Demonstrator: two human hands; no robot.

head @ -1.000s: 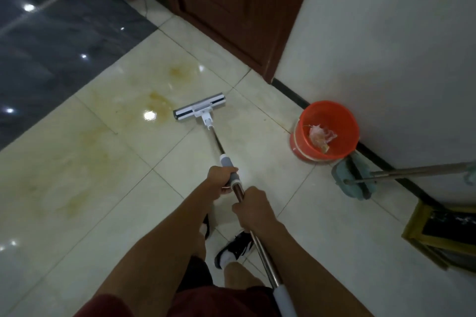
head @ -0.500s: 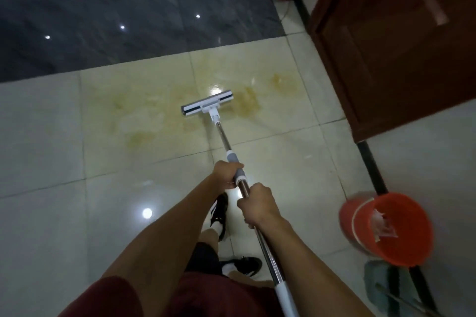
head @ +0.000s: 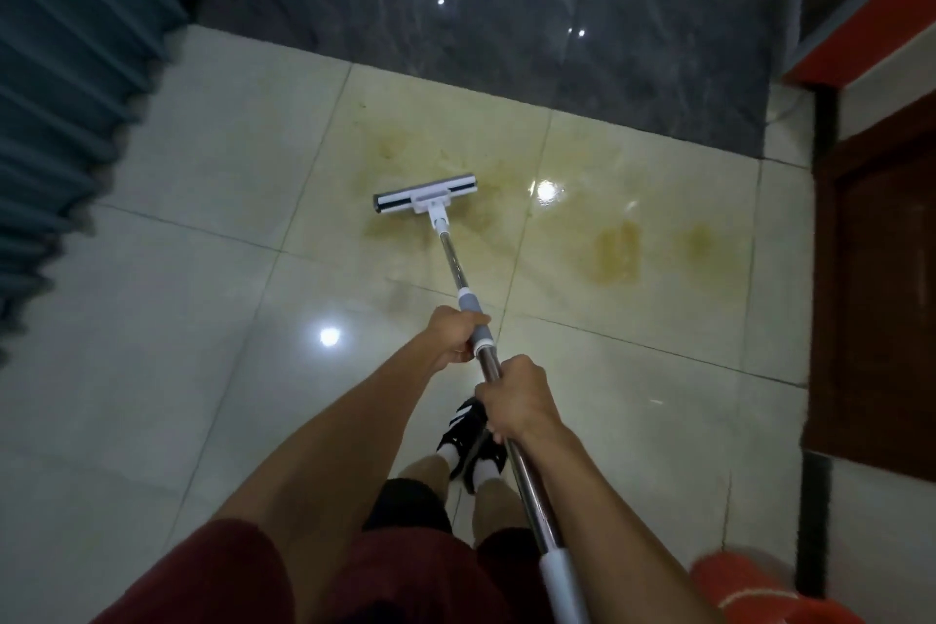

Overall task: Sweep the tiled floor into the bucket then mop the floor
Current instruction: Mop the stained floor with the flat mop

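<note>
Nearest, at the bottom right corner, one orange bucket [head: 749,593] peeks in. The right hand [head: 516,398] has its fingers wrapped around the one mop pole [head: 511,451]. Just ahead of it, the left hand [head: 453,334] grips the grey sleeve. Farther out, the mop head [head: 425,200] lies flat on the tiled floor [head: 202,299], on yellow stains [head: 615,251]. Mopping looks started, not finished: several stain patches are left.

Glossy cream tiled floor [head: 212,198] with yellow stains [head: 615,251]; mop head [head: 425,194] rests on it.
</note>
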